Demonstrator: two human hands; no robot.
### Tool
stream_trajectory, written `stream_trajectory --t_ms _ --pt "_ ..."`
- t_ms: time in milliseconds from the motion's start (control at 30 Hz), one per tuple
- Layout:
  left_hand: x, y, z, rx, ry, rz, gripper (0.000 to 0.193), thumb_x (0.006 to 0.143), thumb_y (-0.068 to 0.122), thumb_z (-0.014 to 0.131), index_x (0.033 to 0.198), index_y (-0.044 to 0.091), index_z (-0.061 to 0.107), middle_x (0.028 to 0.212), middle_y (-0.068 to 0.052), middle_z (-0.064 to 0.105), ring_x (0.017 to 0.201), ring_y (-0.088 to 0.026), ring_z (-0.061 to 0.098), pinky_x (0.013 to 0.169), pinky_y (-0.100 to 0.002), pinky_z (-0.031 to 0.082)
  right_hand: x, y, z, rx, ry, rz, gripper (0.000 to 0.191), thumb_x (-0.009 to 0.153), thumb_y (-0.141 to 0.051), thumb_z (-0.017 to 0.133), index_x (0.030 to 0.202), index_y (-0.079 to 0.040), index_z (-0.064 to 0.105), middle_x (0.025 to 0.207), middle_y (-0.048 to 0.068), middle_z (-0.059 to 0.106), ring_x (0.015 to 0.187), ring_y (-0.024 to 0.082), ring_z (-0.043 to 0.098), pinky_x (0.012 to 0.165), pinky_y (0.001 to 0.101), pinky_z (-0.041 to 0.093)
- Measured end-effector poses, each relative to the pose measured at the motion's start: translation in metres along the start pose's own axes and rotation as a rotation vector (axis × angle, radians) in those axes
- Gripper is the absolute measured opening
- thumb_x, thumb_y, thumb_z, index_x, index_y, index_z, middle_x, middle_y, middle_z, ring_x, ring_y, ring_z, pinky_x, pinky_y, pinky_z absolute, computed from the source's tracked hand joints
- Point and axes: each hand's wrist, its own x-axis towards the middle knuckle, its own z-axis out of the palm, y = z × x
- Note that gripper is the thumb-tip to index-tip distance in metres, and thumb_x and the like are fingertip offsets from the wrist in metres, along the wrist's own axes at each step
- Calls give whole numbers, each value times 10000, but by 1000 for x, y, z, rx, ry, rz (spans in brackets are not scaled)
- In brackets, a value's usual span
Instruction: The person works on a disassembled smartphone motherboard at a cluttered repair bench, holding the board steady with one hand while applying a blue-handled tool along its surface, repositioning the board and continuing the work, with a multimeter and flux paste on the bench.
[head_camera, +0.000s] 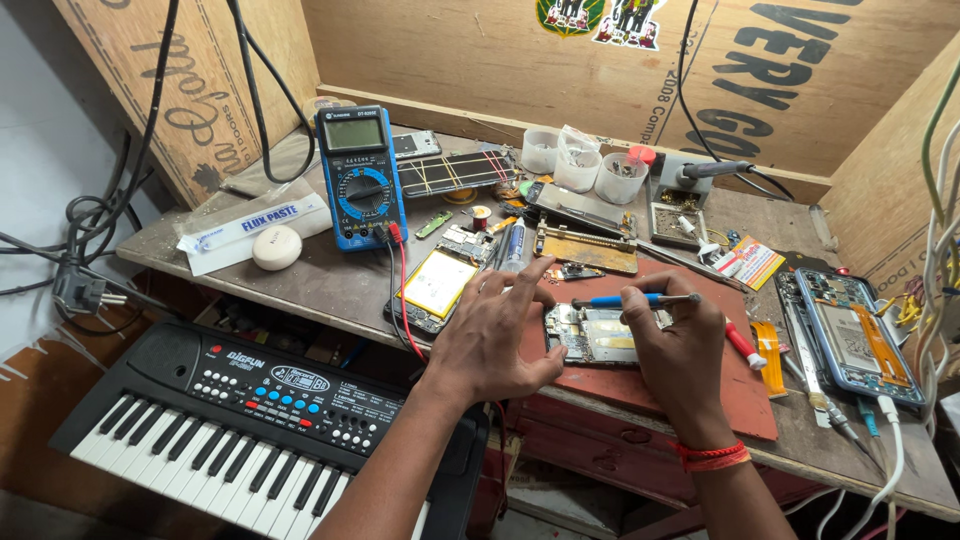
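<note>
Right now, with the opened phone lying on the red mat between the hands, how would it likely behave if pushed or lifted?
The opened phone looks flat and thin, so it would probably slide rather than tip. The left hand rests against its edge, likely steadying it. Its exposed insides suggest it is fragile; the right hand holds a blue-handled screwdriver above it. The red mat may add grip.

A blue-handled screwdriver (625, 299) lies over the opened phone (600, 334), whose board shows grey metal and gold patches, on a rust-red mat (700, 395). At ten o'clock stands a blue multimeter (360, 178) with red and black leads. At seven o'clock, a black keyboard (240, 420) has white keys and blue buttons. The desk (330, 270) is dull grey-brown.
</note>
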Motion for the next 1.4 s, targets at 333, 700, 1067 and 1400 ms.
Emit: stream_trajectory --t_ms 333,700,1067,1400 --pt "1 -2 1 5 -7 7 1043 730 381 784 1571 135 217 1175 -64 699 1245 -327 555 1225 -517 274 -1 -4 0 4 -15 -13 154 965 -169 698 960 -15 711 761 47 719 729 92 676 644 276 515" --pt "1 -1 1 13 11 18 1057 720 381 790 1565 126 208 1142 -81 714 1218 -352 563 1206 -518 275 -2 -5 0 4 2 -15 152 981 -178 684 1025 -34 707 785 40 738 754 80 704 674 267 537" --pt "1 -1 0 10 -30 -22 1039 750 402 765 1573 116 201 980 -89 760 1258 -341 556 1238 -492 278 -3 0 0 113 1 -53 156 1035 -168 670 991 -19 679 767 47 687 743 85 645 667 256 504" --pt "1 0 -1 5 -9 -8 1046 736 388 782 1573 116 217 1068 -92 734 1246 -347 561 1231 -508 275 -2 2 0 154 -3 -24 156 1046 -161 673 992 -14 666 748 56 692 718 78 646 643 255 491"
